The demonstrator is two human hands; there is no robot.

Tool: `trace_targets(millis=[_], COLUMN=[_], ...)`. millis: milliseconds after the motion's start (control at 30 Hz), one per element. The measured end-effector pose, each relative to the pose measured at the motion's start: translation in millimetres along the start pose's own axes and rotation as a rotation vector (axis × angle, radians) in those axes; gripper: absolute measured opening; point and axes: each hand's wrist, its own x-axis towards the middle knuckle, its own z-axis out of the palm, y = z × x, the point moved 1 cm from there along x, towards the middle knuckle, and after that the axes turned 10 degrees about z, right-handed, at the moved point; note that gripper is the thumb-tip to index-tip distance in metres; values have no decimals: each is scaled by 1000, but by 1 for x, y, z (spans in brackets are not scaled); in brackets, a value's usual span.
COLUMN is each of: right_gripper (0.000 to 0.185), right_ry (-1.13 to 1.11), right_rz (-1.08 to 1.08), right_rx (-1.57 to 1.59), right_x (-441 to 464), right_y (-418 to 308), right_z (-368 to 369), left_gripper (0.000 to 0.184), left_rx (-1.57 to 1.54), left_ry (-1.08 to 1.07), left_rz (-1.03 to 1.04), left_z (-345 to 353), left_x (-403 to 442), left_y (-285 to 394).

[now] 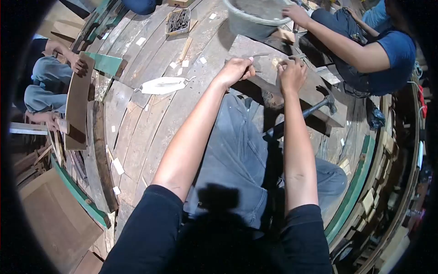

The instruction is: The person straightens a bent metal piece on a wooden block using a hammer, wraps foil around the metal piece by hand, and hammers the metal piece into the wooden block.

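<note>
Both of my hands are over a thick wooden block (315, 98) in front of my crossed legs. My left hand (236, 72) is closed at the block's left end, with a thin dark piece showing beside its fingertips. My right hand (292, 75) has its fingers bent and pressed together over the block; what they hold, if anything, is too small to name. A hammer (315, 108) leans across the near edge of the block, to the right of my right hand, its handle end close to my leg.
A grey tub (255, 20) stands beyond the block, with a co-worker's hand (297, 15) at its rim. Another person at the left holds a curved board (77, 105). A white mask (163, 86) and a box of nails (178, 21) lie on the planks.
</note>
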Motion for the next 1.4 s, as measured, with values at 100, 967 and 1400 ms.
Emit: trace_targets(millis=[100, 967, 1400], right_gripper=[17, 6, 9], right_ry=[-80, -936, -904], right_rz=[1, 138, 173], right_rx=[-30, 290, 280], right_x=[4, -110, -109], right_y=[0, 229, 229], right_z=[2, -23, -23], left_gripper=[48, 41, 37], left_rx=[-3, 42, -15], left_ry=[8, -82, -138], left_rz=[-7, -44, -101], left_z=[0, -8, -10], left_x=[-1, -3, -1], left_y=[2, 3, -2])
